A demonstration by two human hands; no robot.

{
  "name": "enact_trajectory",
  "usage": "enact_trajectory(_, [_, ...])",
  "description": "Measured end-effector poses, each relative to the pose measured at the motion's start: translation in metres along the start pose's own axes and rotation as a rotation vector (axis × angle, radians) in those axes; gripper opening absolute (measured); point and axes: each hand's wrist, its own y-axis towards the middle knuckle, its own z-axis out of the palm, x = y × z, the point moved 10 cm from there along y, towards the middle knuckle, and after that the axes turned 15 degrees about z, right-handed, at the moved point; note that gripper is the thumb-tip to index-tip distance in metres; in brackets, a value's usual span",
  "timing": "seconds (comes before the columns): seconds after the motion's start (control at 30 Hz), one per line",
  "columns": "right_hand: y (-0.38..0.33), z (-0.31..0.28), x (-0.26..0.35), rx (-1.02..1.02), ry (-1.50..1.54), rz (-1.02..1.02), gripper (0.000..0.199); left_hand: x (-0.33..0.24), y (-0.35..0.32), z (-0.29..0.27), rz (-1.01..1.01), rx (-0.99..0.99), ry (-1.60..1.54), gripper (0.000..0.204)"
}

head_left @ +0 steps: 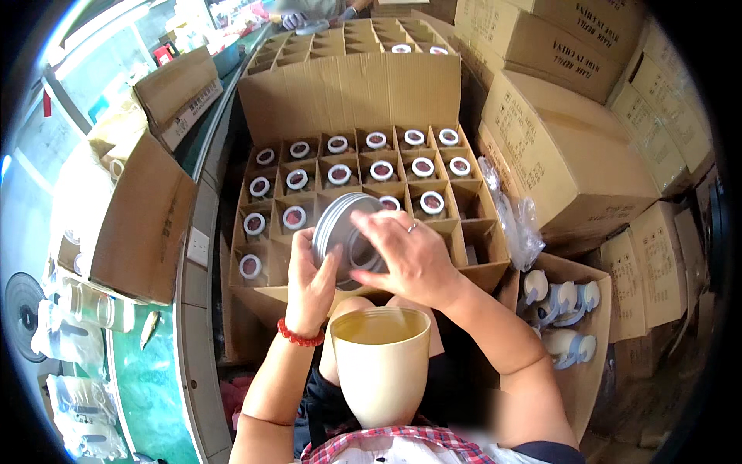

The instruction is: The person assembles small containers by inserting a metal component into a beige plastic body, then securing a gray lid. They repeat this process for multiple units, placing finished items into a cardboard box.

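A round, pale grey piece with ridged rings at its rim is held up in front of me, tilted, above the near edge of a divided carton. My left hand is closed around its left side, thumb at the front. My right hand, a ring on one finger, has its fingers curled at the piece's right side and opening; they are slightly blurred. Between my thighs stands a cream, tapered vessel, open at the top. White-rimmed glass flask liners with dark red centres stand in the carton's compartments.
Brown cartons are stacked on the right. Below them, an open box holds several cream flasks with blue-grey handles. Crumpled clear plastic lies beside the divided carton. Left is a green bench. A co-worker's gloved hand shows at the back.
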Motion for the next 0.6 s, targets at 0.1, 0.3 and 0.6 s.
enact_trajectory(0.1, [-0.009,0.019,0.004,0.097,-0.164,-0.123,0.071,-0.008,-0.006,0.002,-0.001,-0.025,-0.023,0.028])
enact_trajectory(0.3, [-0.007,0.005,-0.021,0.019,-0.051,0.180,0.079,-0.013,-0.013,-0.014,0.081,-0.070,0.107,0.026])
enact_trajectory(0.6, [-0.017,0.003,-0.113,-0.046,0.251,0.533,0.033,0.032,-0.028,-0.055,-0.127,-0.347,-0.076,0.027])
